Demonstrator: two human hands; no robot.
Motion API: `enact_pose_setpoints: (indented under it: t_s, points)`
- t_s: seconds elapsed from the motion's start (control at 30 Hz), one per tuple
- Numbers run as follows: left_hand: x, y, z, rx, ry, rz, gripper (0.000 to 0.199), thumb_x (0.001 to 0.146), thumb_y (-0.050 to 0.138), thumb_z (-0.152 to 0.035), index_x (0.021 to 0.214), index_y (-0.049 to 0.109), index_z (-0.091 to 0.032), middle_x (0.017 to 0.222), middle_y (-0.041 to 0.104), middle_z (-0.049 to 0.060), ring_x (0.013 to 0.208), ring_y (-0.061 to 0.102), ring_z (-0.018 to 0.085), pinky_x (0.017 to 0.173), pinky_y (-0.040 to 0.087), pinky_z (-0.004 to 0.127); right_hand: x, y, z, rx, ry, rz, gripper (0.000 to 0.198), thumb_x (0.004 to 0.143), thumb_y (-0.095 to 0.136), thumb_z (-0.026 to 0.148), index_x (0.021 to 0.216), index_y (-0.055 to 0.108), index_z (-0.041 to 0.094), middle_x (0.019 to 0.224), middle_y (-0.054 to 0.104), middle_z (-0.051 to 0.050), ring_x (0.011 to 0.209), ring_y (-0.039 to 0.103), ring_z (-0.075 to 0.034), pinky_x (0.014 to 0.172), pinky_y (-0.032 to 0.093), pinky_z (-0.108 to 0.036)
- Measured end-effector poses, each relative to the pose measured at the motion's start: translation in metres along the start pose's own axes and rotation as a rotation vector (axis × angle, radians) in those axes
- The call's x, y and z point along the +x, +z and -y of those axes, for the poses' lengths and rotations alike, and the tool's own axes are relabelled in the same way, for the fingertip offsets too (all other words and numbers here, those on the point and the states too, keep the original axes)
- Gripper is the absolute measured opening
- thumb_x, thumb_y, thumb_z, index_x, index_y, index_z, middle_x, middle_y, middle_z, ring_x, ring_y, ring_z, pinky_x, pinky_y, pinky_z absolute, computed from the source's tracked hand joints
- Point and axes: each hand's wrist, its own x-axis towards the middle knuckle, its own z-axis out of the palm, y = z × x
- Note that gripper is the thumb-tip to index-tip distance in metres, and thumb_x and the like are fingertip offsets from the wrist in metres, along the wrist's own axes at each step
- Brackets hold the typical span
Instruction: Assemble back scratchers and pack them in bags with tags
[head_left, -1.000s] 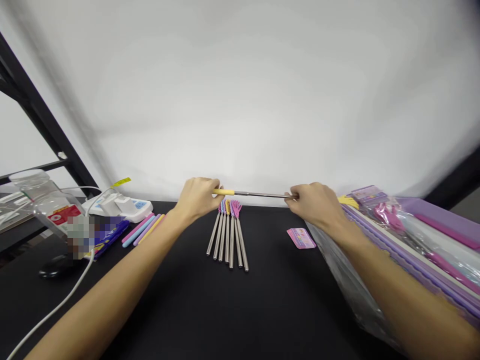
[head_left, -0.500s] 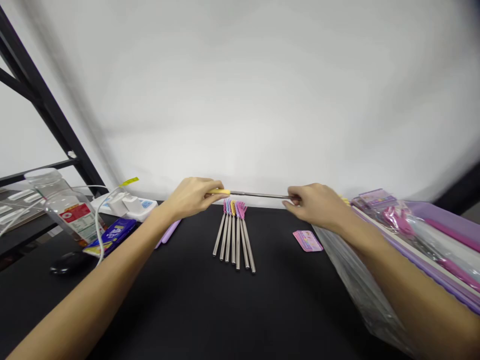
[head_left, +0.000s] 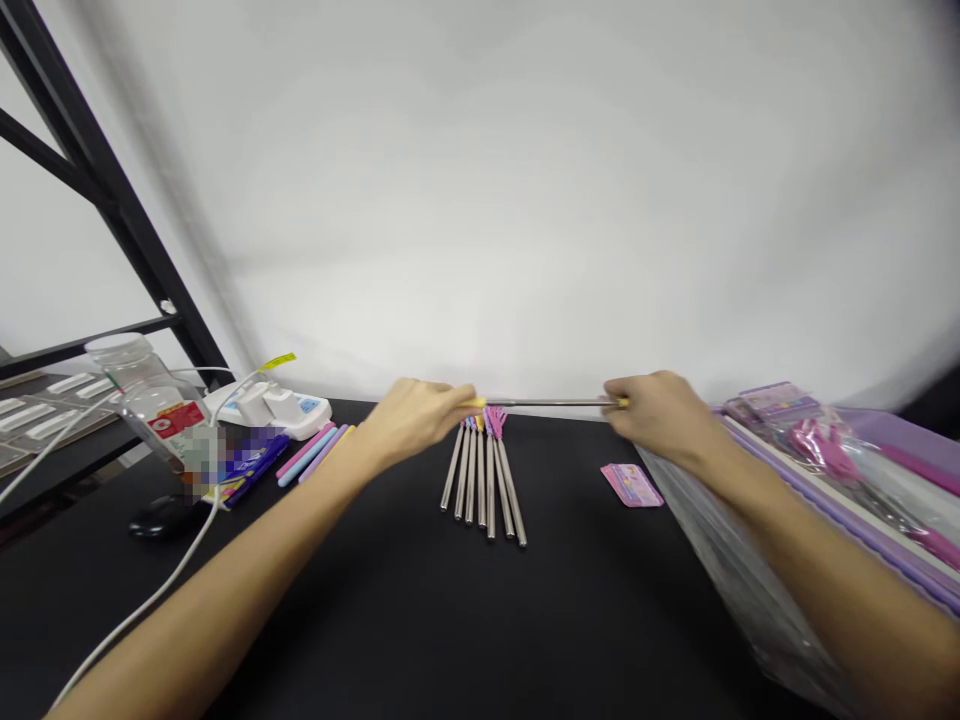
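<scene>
My left hand is closed around one yellow end of a telescopic back scratcher. At its other end, where a bit of yellow also shows, my right hand grips it. The thin metal rod is level between them, above the far part of the black table. Just below it lie several metal back scratcher rods, fanned side by side, with pink, purple and yellow claw heads pointing to the wall. Under my left wrist rest several pastel handle tubes in pink, blue, purple and yellow.
Pink cards lie toward the right. Beyond them stand a clear plastic bag and a purple bin with packaged pink items. Leftward are a power strip, a clear jar, a blue packet, a black mouse and a white cable.
The view has shifted slightly left, uncovering more handle tubes. Both hands still hold the back scratcher; the right end now shows yellow, and the rod looks more level.
</scene>
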Motion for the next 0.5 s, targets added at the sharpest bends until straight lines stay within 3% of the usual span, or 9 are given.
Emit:
enact_pose_setpoints:
  t_s: [0.13,0.27,0.4,0.5]
  points:
    - [0.020,0.001,-0.039,0.090,0.016,-0.004,0.035,0.101,0.032,-0.048,0.101,0.059,-0.024,0.076,0.069,0.003,0.058,0.063,0.018,0.052,0.026,0.027,-0.002,-0.002,0.044,0.007,-0.065,0.021,0.024,0.080,0.042,0.018,0.061,0.057,0.021,0.061,0.065,-0.008,0.060,0.058,-0.020,0.056,0.026,-0.030]
    - [0.030,0.004,-0.057,0.086,0.067,-0.015,0.031,0.103,0.031,-0.042,0.109,0.055,-0.023,0.084,0.071,0.003,0.060,0.064,0.018,0.050,0.026,0.028,-0.005,-0.015,0.064,-0.057,-0.060,-0.026,0.025,0.082,0.046,0.023,0.069,0.067,0.020,0.068,0.070,-0.011,0.064,0.063,-0.023,0.054,0.023,-0.031]
    - [0.033,0.006,-0.052,0.121,0.104,-0.003,0.033,0.104,0.027,-0.040,0.109,0.053,-0.020,0.087,0.070,0.005,0.065,0.066,0.018,0.052,0.030,0.029,-0.005,-0.020,0.062,-0.136,-0.057,-0.051,0.039,0.091,0.039,0.032,0.074,0.072,0.019,0.070,0.071,-0.013,0.064,0.064,-0.024,0.054,0.021,-0.032]
    - [0.023,0.002,-0.024,0.200,0.109,0.050,0.032,0.103,0.032,-0.041,0.101,0.055,-0.019,0.085,0.069,0.006,0.068,0.066,0.020,0.053,0.031,0.030,-0.004,-0.021,0.030,-0.145,-0.009,0.005,0.052,0.096,0.033,0.043,0.075,0.073,0.018,0.073,0.071,-0.014,0.066,0.064,-0.025,0.056,0.026,-0.032]
